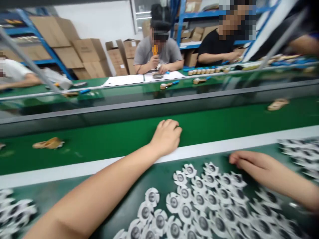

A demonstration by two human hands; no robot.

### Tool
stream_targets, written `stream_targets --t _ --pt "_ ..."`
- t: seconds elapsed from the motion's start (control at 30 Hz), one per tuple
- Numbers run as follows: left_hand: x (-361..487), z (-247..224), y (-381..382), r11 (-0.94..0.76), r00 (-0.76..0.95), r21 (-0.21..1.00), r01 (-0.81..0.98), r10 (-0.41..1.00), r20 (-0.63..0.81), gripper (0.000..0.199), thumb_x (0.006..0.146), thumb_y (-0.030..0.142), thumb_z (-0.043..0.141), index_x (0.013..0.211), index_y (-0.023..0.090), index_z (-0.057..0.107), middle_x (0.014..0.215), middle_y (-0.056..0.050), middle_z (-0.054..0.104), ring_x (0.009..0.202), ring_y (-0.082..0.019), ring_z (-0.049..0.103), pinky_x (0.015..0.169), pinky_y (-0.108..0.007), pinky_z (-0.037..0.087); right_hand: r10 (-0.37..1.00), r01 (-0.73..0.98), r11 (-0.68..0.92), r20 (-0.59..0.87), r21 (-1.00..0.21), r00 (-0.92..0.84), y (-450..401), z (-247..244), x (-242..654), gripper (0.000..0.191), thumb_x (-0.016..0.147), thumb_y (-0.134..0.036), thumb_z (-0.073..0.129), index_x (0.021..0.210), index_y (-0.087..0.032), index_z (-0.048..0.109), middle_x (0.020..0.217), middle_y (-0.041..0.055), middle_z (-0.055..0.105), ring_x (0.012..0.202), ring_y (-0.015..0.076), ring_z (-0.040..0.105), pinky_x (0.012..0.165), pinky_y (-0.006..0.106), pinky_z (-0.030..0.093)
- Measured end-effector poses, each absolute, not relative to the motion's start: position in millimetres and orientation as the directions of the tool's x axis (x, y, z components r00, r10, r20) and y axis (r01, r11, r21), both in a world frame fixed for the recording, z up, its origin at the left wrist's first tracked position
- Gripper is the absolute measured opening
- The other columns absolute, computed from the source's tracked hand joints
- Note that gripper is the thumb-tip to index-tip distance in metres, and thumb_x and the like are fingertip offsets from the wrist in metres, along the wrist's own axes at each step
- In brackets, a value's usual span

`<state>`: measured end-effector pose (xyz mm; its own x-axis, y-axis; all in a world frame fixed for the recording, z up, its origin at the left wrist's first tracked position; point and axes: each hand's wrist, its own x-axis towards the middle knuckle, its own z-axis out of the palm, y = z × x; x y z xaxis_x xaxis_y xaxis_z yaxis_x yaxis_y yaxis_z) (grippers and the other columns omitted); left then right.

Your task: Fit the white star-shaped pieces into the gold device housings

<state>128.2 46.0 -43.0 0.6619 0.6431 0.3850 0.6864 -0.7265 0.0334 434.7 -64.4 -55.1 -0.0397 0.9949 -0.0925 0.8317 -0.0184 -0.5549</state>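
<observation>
On my remote head-camera feed I can read no word, brand or number. A small white label (122, 66) stands on an open carton (116, 60) at the back, its print illegible; any marks on the white parts (186, 211) I cannot resolve.

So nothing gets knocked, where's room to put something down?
Green worktop: between the left forearm and left-edge white parts. Conveyor belt: between the left hand and the tan piece at right. Crowded: white finned parts beside the right hand.
</observation>
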Motion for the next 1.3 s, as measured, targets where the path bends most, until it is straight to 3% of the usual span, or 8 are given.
stream_targets --t 0.1,0.5,0.6,0.67,0.77,0.93,1.17,1.3 --pt "128 -44 49 -0.749 0.663 0.071 0.659 0.623 0.414 0.021 0.09 0.02 0.047 0.103 0.017 0.064 0.113 -0.009 0.058 0.113 -0.026 0.048 0.101 -0.047 0.038 0.969 0.821 -0.06 -0.232 -0.568 -0.089 -69 -44 434 0.024 0.083 -0.032 0.041 0.085 -0.023 0.063 0.08 0.0019 0.065 0.076 0.0204 0.059 0.073 0.03 0.043" --pt "128 -44 53 -0.746 0.678 0.036 0.665 0.623 0.391 0.027 0.091 0.02 0.042 0.107 0.019 0.063 0.116 -0.011 0.058 0.114 -0.028 0.05 0.102 -0.052 0.039 0.983 0.731 -0.184 -0.143 -0.658 0.118 -55 -42 432 0.026 0.087 -0.024 0.042 0.095 -0.014 0.065 0.079 0.0021 0.064 0.064 0.0119 0.059 0.058 0.02 0.044" --pt "128 -43 54 -0.746 0.679 0.042 0.665 0.627 0.382 0.027 0.092 0.021 0.041 0.106 0.019 0.063 0.116 -0.01 0.058 0.114 -0.028 0.05 0.102 -0.052 0.039 0.966 0.769 -0.236 -0.056 -0.594 0.253 -25 -40 452 0.021 0.091 -0.025 0.048 0.098 -0.014 0.064 0.081 0.0026 0.063 0.07 0.0126 0.059 0.064 0.023 0.047" --pt "128 -44 54 -0.75 0.682 0.044 0.66 0.622 0.384 0.026 0.091 0.022 0.041 0.106 0.02 0.063 0.117 -0.01 0.058 0.115 -0.028 0.05 0.102 -0.052 0.039 0.936 0.8 -0.295 0.011 -0.522 0.352 2 -39 470 0.018 0.092 -0.026 0.056 0.103 -0.013 0.063 0.095 0.0051 0.063 0.082 0.0145 0.059 0.077 0.028 0.049" --pt "127 -45 56 -0.75 0.685 0.047 0.66 0.627 0.371 0.027 0.092 0.022 0.04 0.108 0.02 0.062 0.117 -0.01 0.058 0.116 -0.028 0.05 0.103 -0.052 0.038 0.856 0.806 -0.433 0.095 -0.403 0.507 45 -41 501 0.029 0.093 -0.032 0.061 0.115 -0.013 0.059 0.119 0.0099 0.055 0.106 0.0212 0.054 0.093 0.04 0.046" --pt "127 -46 57 -0.743 0.684 0.069 0.666 0.644 0.344 0.027 0.093 0.022 0.039 0.109 0.02 0.061 0.118 -0.01 0.056 0.117 -0.027 0.049 0.106 -0.051 0.036 0.713 0.715 -0.641 0.13 -0.28 0.689 90 -54 546 0.044 0.094 -0.034 0.059 0.133 -0.016 0.047 0.136 0.012 0.042 0.12 0.0282 0.046 0.099 0.049 0.042" --pt "127 -47 55 -0.74 0.671 0.122 0.661 0.657 0.344 0.027 0.092 0.018 0.04 0.11 0.02 0.06 0.116 -0.009 0.057 0.118 -0.027 0.047 0.108 -0.051 0.033 0.777 0.776 -0.606 0.082 -0.174 0.624 111 -58 560 0.032 0.095 -0.03 0.06 0.121 -0.012 0.057 0.127 0.0114 0.052 0.112 0.0241 0.054 0.096 0.045 0.047" --pt "126 -45 54 -0.743 0.659 0.211 0.635 0.664 0.354 0.027 0.091 0.018 0.041 0.108 0.02 0.061 0.113 -0.009 0.058 0.115 -0.027 0.049 0.106 -0.05 0.034 0.838 0.839 -0.51 0.112 -0.192 0.535 109 -50 534 0.024 0.095 -0.029 0.06 0.108 -0.01 0.061 0.113 0.0098 0.058 0.103 0.0206 0.058 0.091 0.04 0.05"
